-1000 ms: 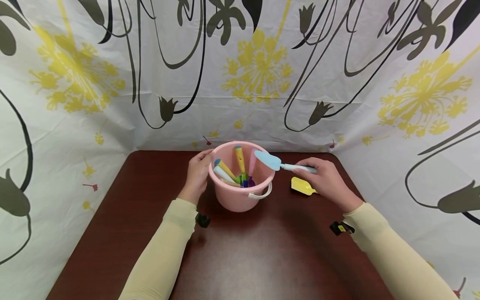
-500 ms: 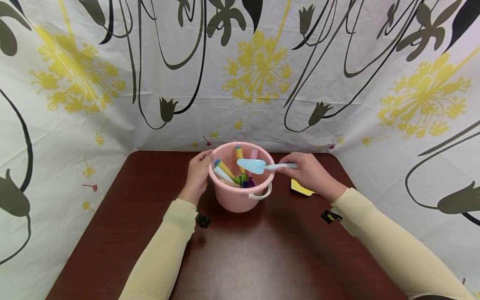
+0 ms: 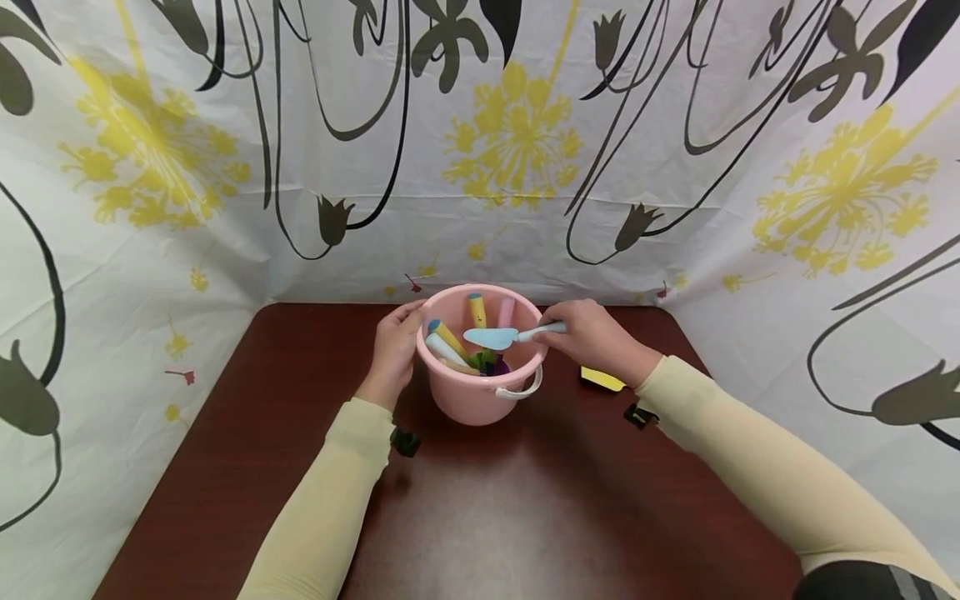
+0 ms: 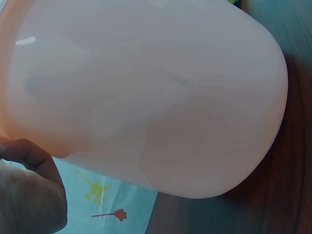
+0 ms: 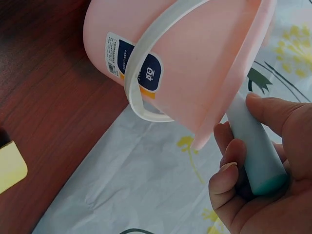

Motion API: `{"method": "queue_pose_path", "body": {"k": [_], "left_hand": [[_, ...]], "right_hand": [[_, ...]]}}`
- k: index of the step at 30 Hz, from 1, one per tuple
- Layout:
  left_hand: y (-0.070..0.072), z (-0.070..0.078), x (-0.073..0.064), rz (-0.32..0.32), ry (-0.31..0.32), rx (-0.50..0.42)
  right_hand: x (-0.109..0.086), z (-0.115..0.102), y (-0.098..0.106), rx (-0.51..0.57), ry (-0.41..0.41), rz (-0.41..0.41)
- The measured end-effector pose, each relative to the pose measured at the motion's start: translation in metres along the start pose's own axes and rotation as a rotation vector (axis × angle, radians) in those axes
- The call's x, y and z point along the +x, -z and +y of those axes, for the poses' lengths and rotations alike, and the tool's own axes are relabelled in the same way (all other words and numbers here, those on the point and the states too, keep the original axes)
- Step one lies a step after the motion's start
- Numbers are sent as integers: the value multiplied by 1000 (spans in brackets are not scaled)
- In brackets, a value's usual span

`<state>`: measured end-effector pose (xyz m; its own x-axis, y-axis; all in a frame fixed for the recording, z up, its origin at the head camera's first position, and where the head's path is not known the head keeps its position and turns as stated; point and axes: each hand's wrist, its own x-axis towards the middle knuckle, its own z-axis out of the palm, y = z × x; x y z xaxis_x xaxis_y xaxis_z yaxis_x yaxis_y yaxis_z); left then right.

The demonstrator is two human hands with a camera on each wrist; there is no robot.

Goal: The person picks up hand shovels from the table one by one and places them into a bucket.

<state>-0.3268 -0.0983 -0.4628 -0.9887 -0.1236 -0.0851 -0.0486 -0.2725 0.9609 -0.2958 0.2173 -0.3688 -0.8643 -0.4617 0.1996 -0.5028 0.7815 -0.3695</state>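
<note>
A pink bucket [image 3: 476,404] with a white handle [image 3: 521,390] stands on the dark table, several toy tools inside it. My left hand [image 3: 392,350] grips its rim on the left side; in the left wrist view, bent fingers [image 4: 34,161] show at the rim. With my right hand [image 3: 596,337] I hold a light blue toy trowel [image 3: 491,337] by its handle, the blade over the bucket's mouth. The right wrist view shows thumb and fingers wrapped round that trowel handle [image 5: 256,151]. Yellow-handled tools [image 3: 450,337] and a pink handle [image 3: 506,312] lean inside the bucket.
A yellow scoop [image 3: 602,379] lies on the table right of the bucket, partly hidden by my right arm. The reddish-brown table [image 3: 480,517] is bordered by a patterned white cloth [image 3: 360,258] behind and at both sides.
My right hand has moved left with the trowel, bringing its blade from the bucket's right rim to over the opening. My left hand and the bucket have stayed in place.
</note>
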Motion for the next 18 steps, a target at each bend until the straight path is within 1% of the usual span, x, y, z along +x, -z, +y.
{"method": "queue_pose_path", "body": {"k": [8, 18], "left_hand": [[2, -1, 1, -11, 1, -4], [2, 0, 1, -13, -4, -3]], "right_hand": [[13, -11, -2, -44, 0, -30], [23, -22, -6, -86, -29, -99]]}}
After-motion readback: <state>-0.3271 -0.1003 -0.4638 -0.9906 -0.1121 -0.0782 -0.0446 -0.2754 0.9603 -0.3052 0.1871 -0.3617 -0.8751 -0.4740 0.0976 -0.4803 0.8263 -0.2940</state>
